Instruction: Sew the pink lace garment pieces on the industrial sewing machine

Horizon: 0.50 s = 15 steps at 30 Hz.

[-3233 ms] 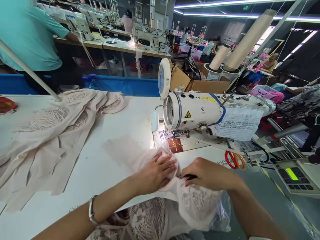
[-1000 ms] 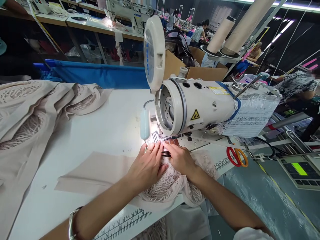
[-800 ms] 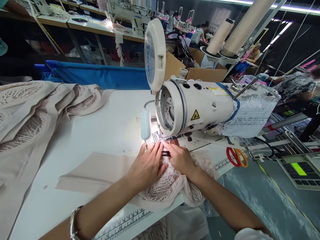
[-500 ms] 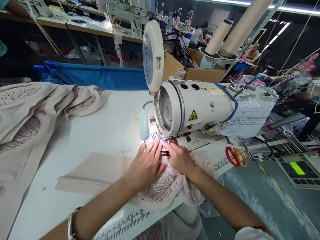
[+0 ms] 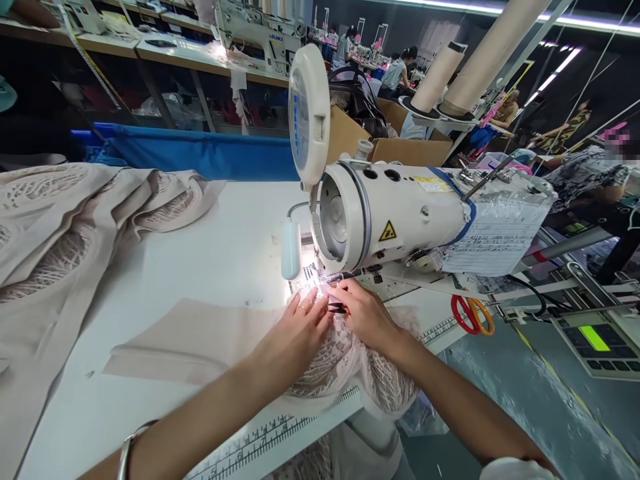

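Observation:
A pale pink lace bra [image 5: 325, 370] lies at the sewing machine [image 5: 395, 207], its upper edge under the lit needle area and its cups hanging over the table's front edge. My left hand [image 5: 300, 333] presses the lace just in front of the needle, fingers bent and close together on the cloth. Close beside it, my right hand [image 5: 367, 313] is closed, with its fingertips at the fabric. Small black-tipped thread snips [image 5: 338, 308] stick out from under the right fingers; their handle is hidden. A smooth beige band [image 5: 170, 340] spreads to the left.
A pile of beige lace pieces [image 5: 60, 227] covers the table's left side. Red-and-orange-handled scissors [image 5: 473, 315] hang at the right edge. A ruler tape [image 5: 270, 440] runs along the front edge. A control panel [image 5: 595, 340] stands right; people work behind.
Both hands have shifted slightly toward me, with the lace sliding a little along with them. More of the lit cloth by the needle shows now, and the snips' tips have moved slightly right.

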Tool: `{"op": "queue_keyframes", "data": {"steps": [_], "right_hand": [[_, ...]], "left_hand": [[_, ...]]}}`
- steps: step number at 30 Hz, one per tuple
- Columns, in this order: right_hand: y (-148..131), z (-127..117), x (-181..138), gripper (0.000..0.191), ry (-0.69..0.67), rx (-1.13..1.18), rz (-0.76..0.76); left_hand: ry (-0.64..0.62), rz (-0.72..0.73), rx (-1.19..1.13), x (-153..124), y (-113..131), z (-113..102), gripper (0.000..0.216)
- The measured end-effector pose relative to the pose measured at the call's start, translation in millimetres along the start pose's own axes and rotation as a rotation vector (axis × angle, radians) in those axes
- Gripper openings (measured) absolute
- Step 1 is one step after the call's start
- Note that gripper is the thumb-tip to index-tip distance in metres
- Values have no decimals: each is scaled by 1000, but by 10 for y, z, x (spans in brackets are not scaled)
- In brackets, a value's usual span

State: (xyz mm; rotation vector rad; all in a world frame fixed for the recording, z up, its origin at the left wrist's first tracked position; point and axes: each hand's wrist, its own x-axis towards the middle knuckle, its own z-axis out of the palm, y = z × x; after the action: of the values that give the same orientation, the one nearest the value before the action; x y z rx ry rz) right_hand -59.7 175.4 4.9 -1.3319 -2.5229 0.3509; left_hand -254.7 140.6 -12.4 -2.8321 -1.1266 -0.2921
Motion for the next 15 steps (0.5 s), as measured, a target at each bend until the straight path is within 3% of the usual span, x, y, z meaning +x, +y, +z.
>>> {"op": "queue_keyframes", "data": {"steps": [4,9,12,15], "right_hand": [[-71,-15,87,43,-7,-96,26],[-132,-19,222,30,-46,-195,64],[-154,-43,253,29,-47,-211,70],[-192,-96,137,30,39,-215,88]], "left_hand": [[56,13,-144,22,-200,-15,27],[123,-9,-272,27,-361,-92,31],[116,-31,-293,29,-370,-168,26],[94,-43,-233,44,-293,-224,20]]}}
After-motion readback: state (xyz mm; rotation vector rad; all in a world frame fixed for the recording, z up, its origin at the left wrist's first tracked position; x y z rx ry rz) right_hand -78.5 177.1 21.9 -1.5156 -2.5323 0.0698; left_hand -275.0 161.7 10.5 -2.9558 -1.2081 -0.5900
